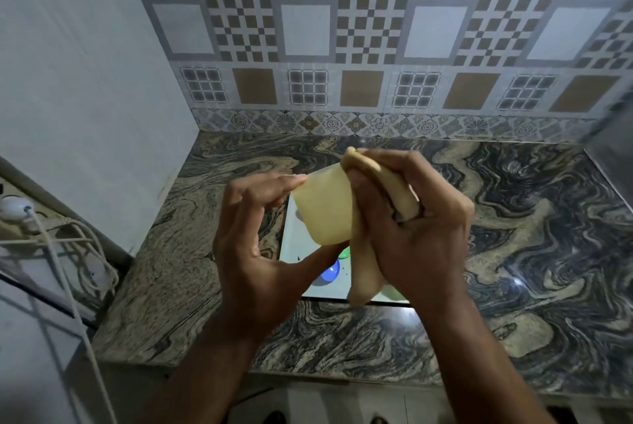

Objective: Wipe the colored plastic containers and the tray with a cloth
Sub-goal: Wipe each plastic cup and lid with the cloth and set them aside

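I hold a pale yellow plastic container [325, 207] up in front of me, above the counter. My left hand [253, 238] grips it between fingertips at its upper left edge and thumb underneath. My right hand [411, 228] clutches a beige cloth [380, 183] against the container's right side; the cloth's tail hangs down below the hand. Beneath them a white tray [296, 245] lies on the counter, with a blue container [329, 273] and a green container [344, 253] on it, both mostly hidden by my hands.
The marbled stone counter [513, 252] runs to a patterned tiled wall behind and a white wall at the left. A dark appliance edge stands at the far right. White cables and a plug [15, 209] lie on a ledge at the left.
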